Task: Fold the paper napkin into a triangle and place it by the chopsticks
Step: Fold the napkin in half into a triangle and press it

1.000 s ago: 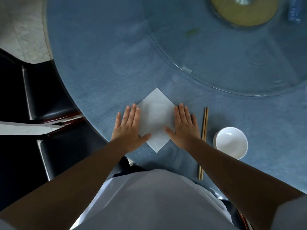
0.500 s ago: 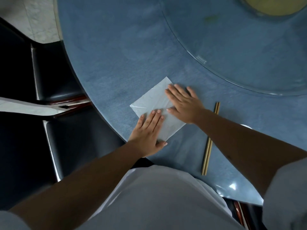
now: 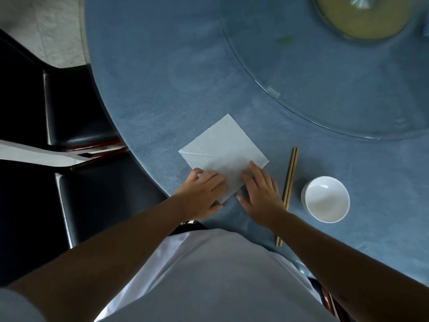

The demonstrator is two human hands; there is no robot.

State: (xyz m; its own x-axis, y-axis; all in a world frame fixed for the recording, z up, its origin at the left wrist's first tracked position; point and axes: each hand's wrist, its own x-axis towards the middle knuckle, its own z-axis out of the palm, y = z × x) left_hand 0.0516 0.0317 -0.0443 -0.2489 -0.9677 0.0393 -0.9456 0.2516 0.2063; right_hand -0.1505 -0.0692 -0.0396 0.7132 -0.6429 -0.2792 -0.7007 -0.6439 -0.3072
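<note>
Chairs with black seats [image 3: 76, 117] stand left of the round blue-clothed table [image 3: 162, 77]. Left hand [image 3: 202, 194] lies flat, fingers spread, on the near corner of the white square paper napkin [image 3: 224, 152], unfolded, set diamond-wise. Right hand [image 3: 261, 194] likewise flat on its right edge. Wooden chopsticks [image 3: 289, 182] lie just beside; white round bowl [image 3: 326, 198] further right.

White short-sleeved shirt [image 3: 209, 275]; forearms bare, hands ungloved.

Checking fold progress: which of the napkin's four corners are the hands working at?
The near corner, pointing at the person: the left hand and right hand rest either side of it on the napkin. The other three lie free.
</note>
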